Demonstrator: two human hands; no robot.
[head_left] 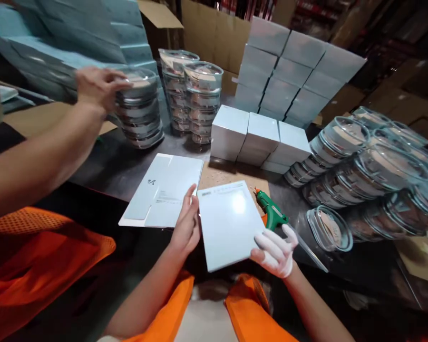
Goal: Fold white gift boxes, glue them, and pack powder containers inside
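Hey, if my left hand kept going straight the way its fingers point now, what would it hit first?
Your left hand, gripping the pale blue flat box, points up and away across the table. First in line looks like the brown cardboard sheet, then the row of white boxes; depth is hard to judge.

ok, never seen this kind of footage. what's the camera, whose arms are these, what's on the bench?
One picture, from a camera worn on a person's head, looking forward and down, so the two arms rising from the bottom edge are the wearer's own. The left hand, bare, and the right hand, in a white glove, hold a flat pale blue carton by its side edges. The arm at upper left is a co-worker's hand, resting on a stack of lidded glass containers. On the dark table lie another flat carton, a green glue gun, folded boxes in a row, and more glass containers leaning at right. Both people wear orange vests.
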